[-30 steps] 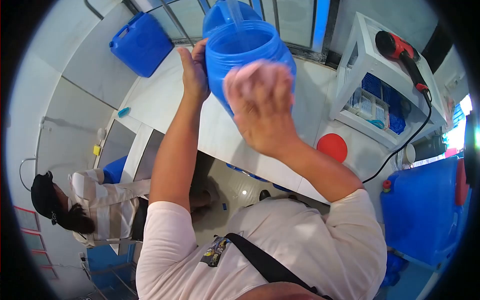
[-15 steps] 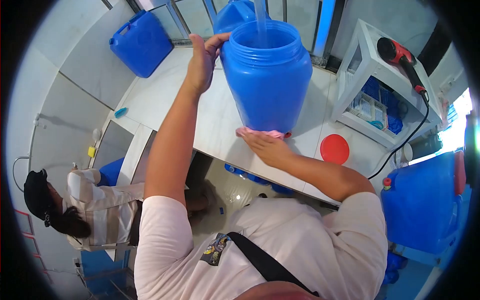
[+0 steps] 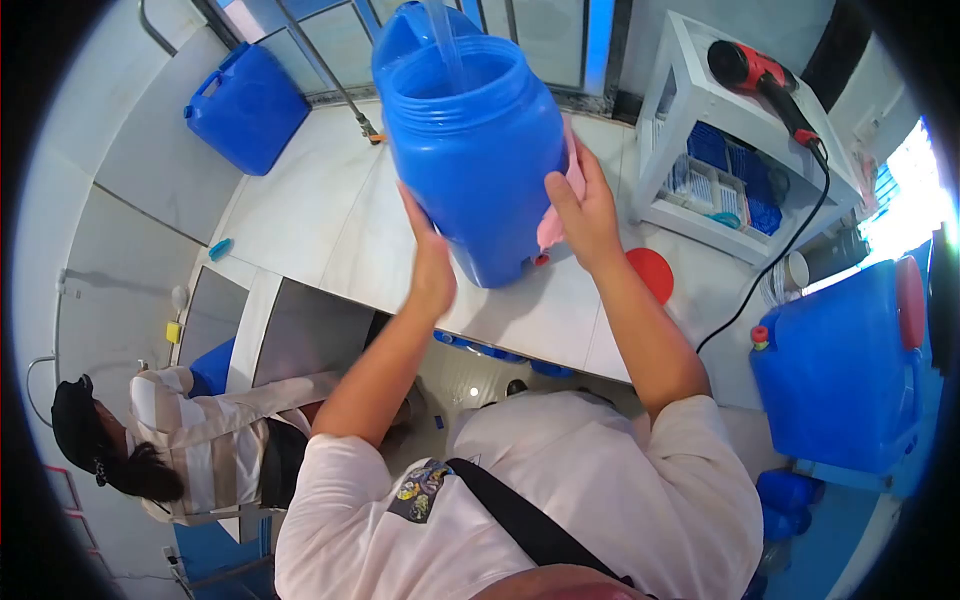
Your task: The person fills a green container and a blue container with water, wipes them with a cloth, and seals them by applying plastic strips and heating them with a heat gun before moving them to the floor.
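Observation:
A blue wide-mouthed water container (image 3: 470, 160) stands lidless on the white counter, with a clear stream or tube coming down into its mouth. My left hand (image 3: 431, 265) is pressed round its lower left side, fingers partly hidden behind it. On the opposite side, my right hand (image 3: 588, 215) holds a pink cloth (image 3: 553, 228) against the container wall. Low on the container, just under the cloth, a small red fitting (image 3: 542, 260) shows. A round red lid (image 3: 652, 276) lies on the counter, partly covered by my right forearm.
Behind stands another blue container (image 3: 405, 35); a blue jerrycan (image 3: 245, 110) is at the back left. A white shelf unit (image 3: 690, 190) carries a red-black heat gun (image 3: 760, 80) with a hanging cord. At left, a person (image 3: 190, 430) sits low beside the counter.
My left hand has gone from the container's rim down to its left side. My right hand has moved the cloth from the lower front up to the right side. The view has shifted.

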Available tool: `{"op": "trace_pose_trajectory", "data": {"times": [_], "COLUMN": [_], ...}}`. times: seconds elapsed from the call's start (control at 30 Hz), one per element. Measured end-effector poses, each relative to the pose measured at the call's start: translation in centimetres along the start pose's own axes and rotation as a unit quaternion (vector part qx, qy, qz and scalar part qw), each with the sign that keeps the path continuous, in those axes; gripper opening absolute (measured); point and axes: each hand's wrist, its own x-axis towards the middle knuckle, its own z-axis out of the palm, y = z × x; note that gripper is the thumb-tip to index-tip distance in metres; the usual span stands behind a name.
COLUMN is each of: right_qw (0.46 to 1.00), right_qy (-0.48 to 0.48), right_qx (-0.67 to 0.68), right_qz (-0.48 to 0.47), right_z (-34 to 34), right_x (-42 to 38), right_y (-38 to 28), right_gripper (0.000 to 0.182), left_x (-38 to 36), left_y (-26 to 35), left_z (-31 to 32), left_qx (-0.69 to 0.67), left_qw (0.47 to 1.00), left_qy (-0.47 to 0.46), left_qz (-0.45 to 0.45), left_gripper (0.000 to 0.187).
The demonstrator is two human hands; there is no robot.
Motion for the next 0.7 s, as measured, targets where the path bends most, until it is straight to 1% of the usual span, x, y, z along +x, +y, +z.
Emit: {"op": "trace_pose_trajectory", "data": {"times": [0.03, 0.07, 0.1, 0.13, 0.17, 0.2, 0.23, 0.27, 0.3, 0.33, 0.4, 0.43, 0.5, 0.53, 0.57, 0.6, 0.63, 0.67, 0.7], "right_qw": [0.994, 0.964, 0.962, 0.928, 0.882, 0.878, 0.873, 0.923, 0.947, 0.943, 0.904, 0.901, 0.924, 0.922, 0.907, 0.887, 0.887, 0.871, 0.853], "right_qy": [0.014, 0.039, 0.043, 0.033, 0.023, -0.004, -0.006, -0.095, -0.186, -0.194, -0.317, -0.325, -0.329, -0.335, -0.368, -0.397, -0.399, -0.420, -0.439], "right_qx": [0.041, 0.194, 0.193, 0.288, 0.380, 0.334, 0.335, 0.213, 0.087, 0.090, -0.056, -0.053, -0.108, -0.105, -0.166, -0.225, -0.224, -0.239, -0.254], "right_qz": [0.096, 0.179, 0.190, 0.233, 0.276, 0.341, 0.355, 0.307, 0.247, 0.255, 0.280, 0.282, 0.163, 0.162, 0.116, 0.068, 0.065, 0.093, 0.121], "right_z": [-0.9, -1.5, -2.6, -4.0, -5.2, -6.2, -6.2, -6.0, -5.8, -5.4, -4.4, -3.8, -2.8, -2.6, -2.5, -2.5, -2.6, -2.9, -2.9], "right_x": [-1.6, -2.9, -3.9, -4.8, -5.6, -6.2, -6.2, -6.0, -5.8, -5.3, -3.7, -3.6, -3.2, -2.8, -2.2, -1.7, -1.2, -0.7, -0.5], "right_y": [0.1, -1.7, -2.0, -2.1, -2.3, -3.0, -3.3, -3.5, -4.1, -5.7, -9.3, -9.4, -9.6, -10.3, -11.4, -12.1, -12.3, -12.3, -12.4], "right_gripper": [0.064, 0.053, 0.053, 0.049, 0.045, 0.041, 0.041, 0.039, 0.037, 0.037, 0.030, 0.030, 0.025, 0.025, 0.024, 0.023, 0.023, 0.023, 0.023], "left_x": [-3.6, -7.0, -9.3, -9.9, -10.5, -11.2, -10.8, -10.1, -9.3, -8.6, -7.1, -7.0, -6.7, -6.7, -6.7, -6.8, -6.9, -6.9, -7.0], "left_y": [-1.8, -2.2, -2.4, -2.1, -1.3, -0.2, 1.0, 1.7, 2.4, 3.9, 6.6, 6.8, 7.2, 7.6, 7.4, 7.1, 7.0, 7.4, 7.7], "left_z": [0.1, 0.1, 0.0, 0.0, -0.2, -0.1, 0.9, 1.1, 1.2, 1.5, 2.3, 2.7, 3.8, 4.6, 4.3, 3.9, 3.6, 3.7, 2.9], "left_qx": [0.018, 0.071, 0.122, 0.121, 0.080, 0.039, -0.041, -0.034, -0.026, -0.023, 0.018, 0.021, 0.082, 0.062, 0.065, 0.027, -0.011, -0.053, -0.052], "left_qw": [0.998, 0.995, 0.987, 0.987, 0.987, 0.984, 0.990, 0.994, 0.997, 0.997, 0.998, 0.998, 0.992, 0.997, 0.997, 0.998, 0.996, 0.996, 0.996], "left_qy": [-0.042, -0.072, -0.102, -0.103, -0.128, -0.150, -0.082, -0.064, -0.046, -0.038, -0.065, -0.057, -0.091, -0.048, -0.043, -0.044, -0.046, -0.023, -0.020], "left_qz": [-0.031, -0.016, -0.002, -0.013, -0.052, -0.093, -0.104, -0.081, -0.056, -0.065, -0.021, -0.025, -0.035, -0.020, -0.020, -0.048, -0.075, -0.067, -0.066], "left_gripper": [0.083, 0.083, 0.084, 0.084, 0.077, 0.072, 0.064, 0.065, 0.067, 0.067, 0.065, 0.065, 0.061, 0.041, 0.041, 0.032, 0.024, 0.018, 0.018]}}
